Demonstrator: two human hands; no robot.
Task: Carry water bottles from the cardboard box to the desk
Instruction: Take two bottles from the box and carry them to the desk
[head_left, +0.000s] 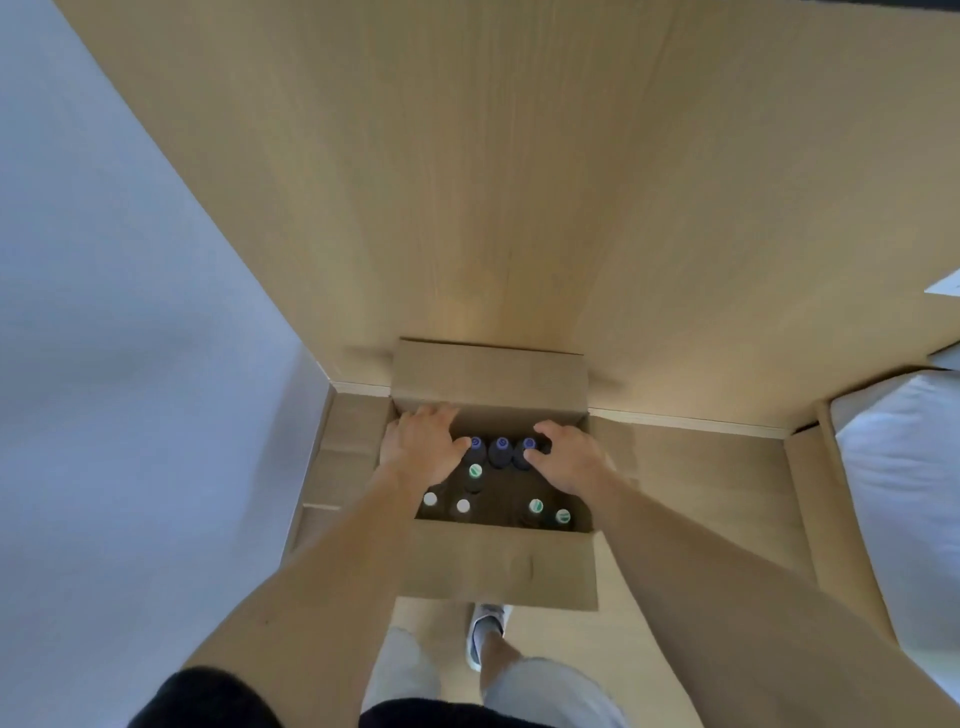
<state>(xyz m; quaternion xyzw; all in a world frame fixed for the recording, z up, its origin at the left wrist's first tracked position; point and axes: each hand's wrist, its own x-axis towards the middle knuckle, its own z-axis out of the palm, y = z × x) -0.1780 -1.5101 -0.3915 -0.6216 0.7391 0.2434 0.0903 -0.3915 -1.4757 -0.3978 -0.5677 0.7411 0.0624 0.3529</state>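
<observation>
An open brown cardboard box (498, 561) sat on the pale wooden floor at the lower centre of the frame, pushed against a light wood-panelled wall (467, 182). Inside it stood dark plastic water bottles, seen only from above by their caps: three purple-capped bottles (501, 444) in a row along the far side, three green-capped bottles (535, 505) nearer the middle and lower right, and two white-capped bottles (430, 499) at the lower left of the interior. No desk showed in the frame.

The left hand (423, 452) rested at the far left corner of the box, fingers loosely bent over the rim and flap, thumb reaching toward the leftmost purple cap; whether it touched that cap could not be told. The right hand (566, 460) hovered over the rightmost purple cap with fingers curled and apart, its fingertips at or beside the cap; it did not yet plainly pinch anything.

The bottles looked full and sealed, so each would likely be moderately heavy, with thin walls that give under a squeeze and a smooth body that could slip. Packed upright and close, only the caps and necks were reachable, so the sensible first hold seemed to be a pinch around the neck just under the cap, lifting straight up, then wrapping the body once clear of the box.
</observation>
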